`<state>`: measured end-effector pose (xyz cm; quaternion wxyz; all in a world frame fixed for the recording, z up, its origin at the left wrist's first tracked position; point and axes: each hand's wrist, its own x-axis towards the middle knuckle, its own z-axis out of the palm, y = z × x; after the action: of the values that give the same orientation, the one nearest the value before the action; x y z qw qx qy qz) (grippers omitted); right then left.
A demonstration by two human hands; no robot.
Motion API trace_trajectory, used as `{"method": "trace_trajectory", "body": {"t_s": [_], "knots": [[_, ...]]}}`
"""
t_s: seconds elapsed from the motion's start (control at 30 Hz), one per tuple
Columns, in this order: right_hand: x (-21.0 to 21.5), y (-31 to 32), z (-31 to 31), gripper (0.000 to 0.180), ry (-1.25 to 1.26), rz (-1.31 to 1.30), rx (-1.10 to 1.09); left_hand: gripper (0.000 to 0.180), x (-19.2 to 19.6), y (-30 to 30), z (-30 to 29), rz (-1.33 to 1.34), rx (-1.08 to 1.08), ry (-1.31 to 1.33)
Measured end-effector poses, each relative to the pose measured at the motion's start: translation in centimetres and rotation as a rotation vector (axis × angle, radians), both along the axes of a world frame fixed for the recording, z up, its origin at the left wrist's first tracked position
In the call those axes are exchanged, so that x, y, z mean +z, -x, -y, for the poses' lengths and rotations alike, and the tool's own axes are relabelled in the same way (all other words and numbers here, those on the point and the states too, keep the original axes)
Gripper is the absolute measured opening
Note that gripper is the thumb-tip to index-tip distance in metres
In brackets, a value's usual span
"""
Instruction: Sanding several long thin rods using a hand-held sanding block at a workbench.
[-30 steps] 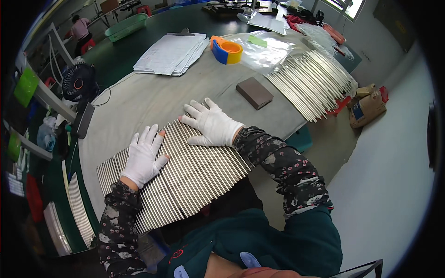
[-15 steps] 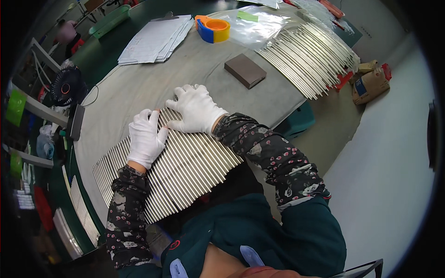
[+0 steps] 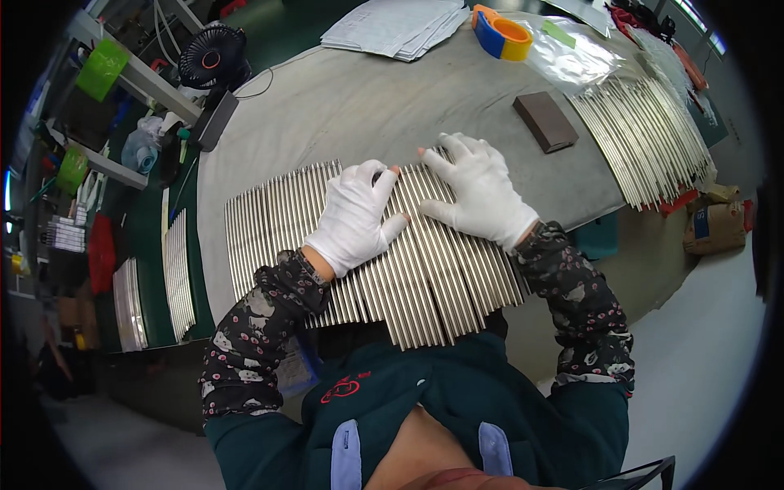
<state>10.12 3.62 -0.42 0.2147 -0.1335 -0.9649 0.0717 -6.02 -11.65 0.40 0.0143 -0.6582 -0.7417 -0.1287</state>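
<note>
A wide row of slim silver metal rods [image 3: 425, 269] lies side by side on the grey tabletop right in front of me. Their near ends form a stepped edge, with the middle rods reaching closest to my body. My left hand [image 3: 355, 216], in a white glove with bare tips at thumb and forefinger, rests on the rods left of the middle, thumb held apart. On the far ends of the right-hand rods lies my right hand [image 3: 482, 188], gloved too, its fingers spread. Neither hand lifts a rod.
A dark brown block [image 3: 545, 122] sits beyond my right hand. Farther right is another batch of rods [image 3: 645, 143], near a clear plastic bag [image 3: 576, 61] and a tape dispenser [image 3: 501, 34]. Papers [image 3: 396, 26] lie at the back; a black fan [image 3: 212, 57] stands left.
The view has turned, so the table and rods appear straighter before me. My hands have moved apart, the left one now nearer to me than the right.
</note>
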Motion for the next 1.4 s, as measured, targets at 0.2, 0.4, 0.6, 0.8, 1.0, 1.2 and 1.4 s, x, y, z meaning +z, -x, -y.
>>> {"method": "trace_trajectory", "body": {"t_s": [0.2, 0.4, 0.6, 0.8, 1.0, 1.2, 1.4], "knots": [[1.6, -10.9, 1.5, 0.015, 0.765, -0.234, -0.387, 0.106, 4.2, -0.8, 6.0, 0.196, -0.518, 0.319], [-0.2, -14.0, 2.8, 0.046, 1.439, 0.001, -0.651, 0.118, 1.9, -2.7, 5.9, 0.152, -0.562, 0.326], [-1.7, -12.7, 3.4, 0.044, 1.749, 0.035, -0.441, 0.094, 2.5, -3.9, 5.0, 0.109, -0.544, 0.320], [-1.1, -12.2, 4.6, 0.037, 1.874, -0.051, -0.393, 0.103, 3.1, -4.7, 5.5, 0.069, -0.596, 0.413], [-2.1, -13.1, 6.9, 0.041, 0.838, -0.312, -0.466, 0.087, 2.8, -6.6, 5.9, 0.116, -0.725, 0.425], [-4.5, -11.9, 9.4, 0.068, 0.040, -0.385, -0.207, 0.077, 1.6, -8.9, 5.5, 0.126, -0.549, 0.195], [-6.3, -9.5, 8.5, 0.050, 0.043, -0.502, -0.111, 0.079, 0.6, -10.1, 5.3, 0.182, -0.426, 0.133]]}}
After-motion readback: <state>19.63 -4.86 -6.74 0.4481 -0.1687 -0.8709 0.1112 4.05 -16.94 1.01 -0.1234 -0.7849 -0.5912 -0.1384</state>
